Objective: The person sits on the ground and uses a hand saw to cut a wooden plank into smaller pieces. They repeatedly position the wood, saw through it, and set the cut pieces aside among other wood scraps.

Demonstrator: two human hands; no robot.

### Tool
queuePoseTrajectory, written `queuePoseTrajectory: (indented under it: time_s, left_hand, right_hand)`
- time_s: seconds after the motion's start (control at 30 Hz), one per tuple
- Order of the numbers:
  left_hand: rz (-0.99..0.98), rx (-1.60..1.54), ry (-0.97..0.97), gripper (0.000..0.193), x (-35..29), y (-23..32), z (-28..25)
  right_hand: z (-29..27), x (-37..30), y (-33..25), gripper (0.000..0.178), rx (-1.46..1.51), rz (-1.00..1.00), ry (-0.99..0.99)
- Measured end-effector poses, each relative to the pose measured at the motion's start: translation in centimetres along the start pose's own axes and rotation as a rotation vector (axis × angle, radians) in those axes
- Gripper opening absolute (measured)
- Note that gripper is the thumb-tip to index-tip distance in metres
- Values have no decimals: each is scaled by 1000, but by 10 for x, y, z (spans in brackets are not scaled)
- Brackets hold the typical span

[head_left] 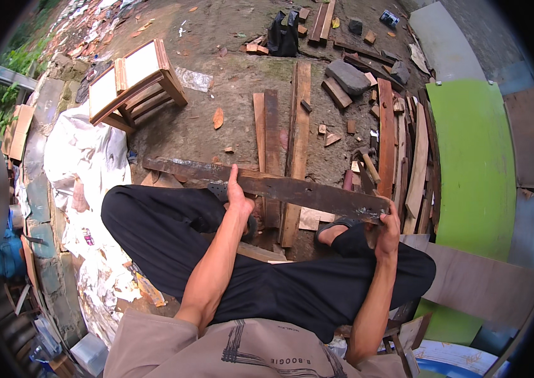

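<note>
A long, dark, weathered wooden plank (317, 194) lies across in front of me above my legs, its left end a little farther away than its right. My left hand (239, 200) supports it left of its middle, thumb upright against the face and the fingers mostly hidden below. At the plank's right end, my right hand (388, 230) is closed around the edge. Under and beyond the plank, long timber strips (298, 132) lie on the ground, pointing away from me. A hammer (370, 167) with a wooden handle rests just beyond the plank's right part.
A small wooden stool-like piece (144, 80) with white panels stands at far left, beside white sheeting (68, 148). Stacked boards (417, 167) and a green panel (468, 170) line the right. Stone blocks (347, 77), wood offcuts and a black bag (283, 34) lie farther off.
</note>
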State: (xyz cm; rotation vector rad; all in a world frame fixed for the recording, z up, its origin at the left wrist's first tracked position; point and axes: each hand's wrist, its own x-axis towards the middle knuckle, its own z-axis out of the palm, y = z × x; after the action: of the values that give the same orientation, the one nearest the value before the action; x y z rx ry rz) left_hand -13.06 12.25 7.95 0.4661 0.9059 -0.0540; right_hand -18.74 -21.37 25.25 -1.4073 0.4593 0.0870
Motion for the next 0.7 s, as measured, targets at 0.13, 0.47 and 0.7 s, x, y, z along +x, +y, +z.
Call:
queuePoseTrajectory:
  time_s: [0.13, 0.47, 0.7]
  left_hand:
    - [-25, -17, 56, 61, 2, -10, -2]
    - [-35, -138, 14, 72, 5, -9, -7]
    - [-94, -266, 30, 81, 13, 30, 0]
  right_hand:
    - [-3, 1, 3, 44, -11, 8, 30]
    - [9, 10, 6, 23, 67, 71, 135]
    - [14, 17, 0, 23, 50, -6, 153]
